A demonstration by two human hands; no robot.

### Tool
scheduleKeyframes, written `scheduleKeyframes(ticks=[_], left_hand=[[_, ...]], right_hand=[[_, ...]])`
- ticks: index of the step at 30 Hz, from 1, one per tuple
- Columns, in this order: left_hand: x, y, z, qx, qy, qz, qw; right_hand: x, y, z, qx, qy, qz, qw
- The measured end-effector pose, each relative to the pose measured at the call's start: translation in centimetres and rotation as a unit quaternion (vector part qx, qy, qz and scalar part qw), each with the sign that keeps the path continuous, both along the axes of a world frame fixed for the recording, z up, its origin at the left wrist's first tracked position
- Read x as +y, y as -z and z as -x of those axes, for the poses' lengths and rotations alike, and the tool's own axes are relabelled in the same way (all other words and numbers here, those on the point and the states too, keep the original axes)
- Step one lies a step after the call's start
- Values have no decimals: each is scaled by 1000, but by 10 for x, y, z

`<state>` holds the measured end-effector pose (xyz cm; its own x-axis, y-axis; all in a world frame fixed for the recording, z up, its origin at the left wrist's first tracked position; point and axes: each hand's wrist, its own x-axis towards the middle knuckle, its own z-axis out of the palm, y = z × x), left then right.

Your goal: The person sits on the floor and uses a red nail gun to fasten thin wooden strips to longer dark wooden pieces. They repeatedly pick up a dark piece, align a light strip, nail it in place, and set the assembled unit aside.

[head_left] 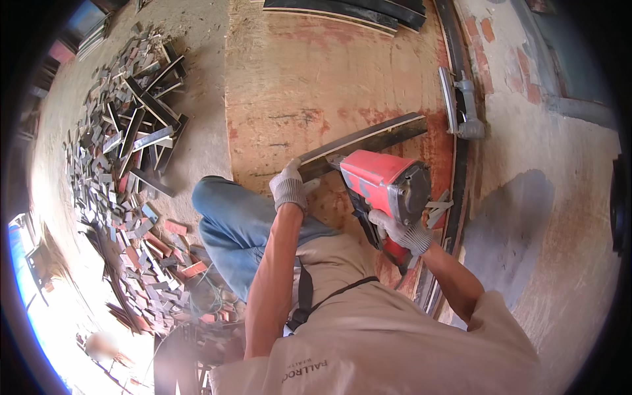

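A red nail gun (378, 172) with a dark cap is gripped by my gloved right hand (400, 232). Its nose touches or nearly touches a dark-faced wooden strip (368, 141) lying aslant on the plywood sheet (283, 85). My gloved left hand (288, 187) is closed around the near left end of that strip. A small pale wood piece (312, 185) lies beside the left hand, under the strip's edge. Whether a nail is in the wood cannot be made out.
Dark boards (349, 12) lie at the plywood's far end. A second, grey nail gun (469, 108) rests by the right edge, along a long dark beam (454, 197). Small wood slats (438, 209) lie nearby. A big heap of offcuts (108, 158) covers the left floor.
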<state>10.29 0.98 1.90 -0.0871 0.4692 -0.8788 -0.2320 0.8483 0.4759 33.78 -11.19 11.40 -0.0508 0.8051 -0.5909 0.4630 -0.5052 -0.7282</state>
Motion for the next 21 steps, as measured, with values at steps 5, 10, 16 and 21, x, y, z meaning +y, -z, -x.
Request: scheduleKeyframes(ticks=[5,10,16,21], left_hand=[[5,-7,-4,-31,-110,61,992],[1,5,1,-16,-94,33,995],[5,-1,9,74,43,-48,995],[-5,7,47,292,340,-294,844]], right_hand=[[10,-27,12,-55,-34,-82,995],[11,-13,28,-24,-77,-89,993],[1,-5,28,-80,-97,-101,987],[-35,5,6,-187,-111,-283,934]])
